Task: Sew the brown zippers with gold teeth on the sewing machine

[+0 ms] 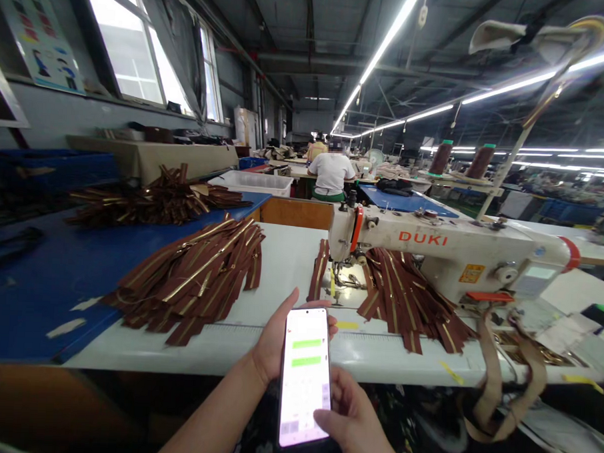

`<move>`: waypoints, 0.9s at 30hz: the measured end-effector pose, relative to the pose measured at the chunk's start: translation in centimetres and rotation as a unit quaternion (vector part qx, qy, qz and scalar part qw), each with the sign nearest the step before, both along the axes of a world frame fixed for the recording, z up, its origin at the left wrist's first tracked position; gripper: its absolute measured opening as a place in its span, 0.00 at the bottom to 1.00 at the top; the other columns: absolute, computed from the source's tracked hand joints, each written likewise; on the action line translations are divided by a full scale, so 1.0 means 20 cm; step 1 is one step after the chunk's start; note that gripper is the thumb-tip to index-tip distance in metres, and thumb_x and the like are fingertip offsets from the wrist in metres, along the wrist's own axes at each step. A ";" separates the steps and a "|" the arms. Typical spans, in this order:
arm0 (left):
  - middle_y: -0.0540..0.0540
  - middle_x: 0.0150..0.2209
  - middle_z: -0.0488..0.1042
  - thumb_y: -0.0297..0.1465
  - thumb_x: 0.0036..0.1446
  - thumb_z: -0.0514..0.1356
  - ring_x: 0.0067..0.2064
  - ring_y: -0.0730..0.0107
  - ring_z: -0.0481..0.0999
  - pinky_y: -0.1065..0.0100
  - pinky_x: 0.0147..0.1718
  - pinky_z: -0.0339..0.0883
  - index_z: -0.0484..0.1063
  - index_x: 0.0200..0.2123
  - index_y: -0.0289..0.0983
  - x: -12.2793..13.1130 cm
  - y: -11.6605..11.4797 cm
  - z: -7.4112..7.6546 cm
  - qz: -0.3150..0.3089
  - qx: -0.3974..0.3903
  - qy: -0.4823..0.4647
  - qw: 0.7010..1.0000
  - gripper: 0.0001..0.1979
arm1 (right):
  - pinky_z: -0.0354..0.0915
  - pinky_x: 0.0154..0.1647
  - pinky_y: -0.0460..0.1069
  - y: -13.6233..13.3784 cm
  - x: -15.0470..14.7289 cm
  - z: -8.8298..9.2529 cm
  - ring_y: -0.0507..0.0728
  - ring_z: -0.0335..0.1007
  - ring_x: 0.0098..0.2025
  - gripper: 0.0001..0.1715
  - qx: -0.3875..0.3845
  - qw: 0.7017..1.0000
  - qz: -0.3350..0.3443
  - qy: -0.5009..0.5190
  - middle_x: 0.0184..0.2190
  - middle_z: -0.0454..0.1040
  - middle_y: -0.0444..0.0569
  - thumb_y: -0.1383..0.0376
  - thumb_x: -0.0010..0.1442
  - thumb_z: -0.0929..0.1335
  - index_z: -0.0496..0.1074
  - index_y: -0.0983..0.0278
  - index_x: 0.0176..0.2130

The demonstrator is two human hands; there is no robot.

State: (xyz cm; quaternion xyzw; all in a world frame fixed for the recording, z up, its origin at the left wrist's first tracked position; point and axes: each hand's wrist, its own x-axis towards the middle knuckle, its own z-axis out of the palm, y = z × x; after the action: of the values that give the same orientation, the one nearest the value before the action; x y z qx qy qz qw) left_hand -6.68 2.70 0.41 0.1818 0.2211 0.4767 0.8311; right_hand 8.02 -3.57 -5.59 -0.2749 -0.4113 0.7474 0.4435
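A smartphone [305, 380] with a lit white screen and green message bubbles is held upright in front of the table edge. My left hand [272, 339] wraps round its upper left side, with fingertips showing past the right edge. My right hand [347, 409] grips the lower right side, its thumb on the bottom of the screen. Beyond the phone stands a white sewing machine [446, 243]. A brown zipper strip [319, 270] lies beside its needle area. Brown zippers with gold teeth lie in a pile [194, 272] on the left and another pile [409, 294] under the machine arm.
More zippers [168, 197] are heaped on the blue table [29, 275] at left. A white bin [254, 183] stands behind. A person in a white top [330, 173] sits further off, facing away. Beige straps [490, 388] hang over the table's right front edge. Thread cones [440, 159] stand at right.
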 end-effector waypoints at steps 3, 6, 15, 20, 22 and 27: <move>0.35 0.33 0.77 0.46 0.61 0.52 0.34 0.56 0.78 0.63 0.34 0.68 0.74 0.43 0.29 0.00 0.00 0.00 -0.004 -0.004 0.000 1.000 0.25 | 0.60 0.30 0.46 0.00 -0.02 0.00 0.54 0.70 0.29 0.23 -0.002 1.000 -0.014 -0.006 0.30 0.76 0.44 0.73 0.38 0.69 0.70 0.64 0.38; 0.35 0.33 0.77 0.45 0.61 0.52 0.34 0.56 0.78 0.63 0.34 0.68 0.74 0.43 0.29 0.00 0.00 0.00 0.001 -0.007 0.003 1.000 0.24 | 0.61 0.30 0.46 -0.01 -0.06 0.02 0.55 0.70 0.30 0.25 0.002 0.997 -0.056 -0.061 0.29 0.76 0.43 0.75 0.36 0.67 0.70 0.64 0.38; 0.35 0.32 0.77 0.46 0.60 0.52 0.34 0.55 0.78 0.62 0.35 0.68 0.74 0.41 0.28 0.01 -0.01 0.02 0.014 -0.011 0.011 1.000 0.25 | 0.67 0.33 0.51 -0.02 -0.12 0.04 0.60 0.73 0.33 0.23 0.031 0.981 -0.125 -0.145 0.31 0.78 0.46 0.73 0.38 0.70 0.70 0.64 0.39; 0.35 0.32 0.77 0.45 0.60 0.52 0.34 0.56 0.77 0.62 0.36 0.69 0.74 0.41 0.28 0.02 -0.02 0.03 0.019 -0.020 0.019 0.999 0.25 | 0.66 0.32 0.50 -0.03 -0.13 0.06 0.59 0.72 0.32 0.22 0.018 0.983 -0.131 -0.125 0.30 0.77 0.45 0.74 0.38 0.68 0.70 0.64 0.37; 0.35 0.32 0.77 0.45 0.60 0.53 0.34 0.56 0.77 0.62 0.35 0.69 0.74 0.41 0.28 0.02 -0.02 0.03 0.019 -0.021 0.021 0.999 0.25 | 0.65 0.31 0.49 -0.02 -0.12 0.06 0.58 0.71 0.31 0.21 0.010 0.987 -0.120 -0.103 0.29 0.77 0.45 0.74 0.38 0.68 0.70 0.64 0.37; 0.36 0.32 0.77 0.45 0.60 0.53 0.34 0.56 0.78 0.62 0.34 0.69 0.74 0.42 0.29 0.01 -0.02 0.03 0.017 -0.025 0.021 0.999 0.24 | 0.61 0.29 0.47 -0.01 -0.08 0.05 0.54 0.68 0.28 0.15 -0.002 0.992 -0.107 -0.065 0.27 0.75 0.44 0.73 0.40 0.67 0.69 0.65 0.34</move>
State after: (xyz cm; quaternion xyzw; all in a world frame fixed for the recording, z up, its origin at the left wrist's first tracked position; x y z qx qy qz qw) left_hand -6.38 2.39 0.92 0.1674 0.2533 0.4816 0.8221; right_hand 6.34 -3.70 -4.62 -0.3664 -0.4063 0.6769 0.4925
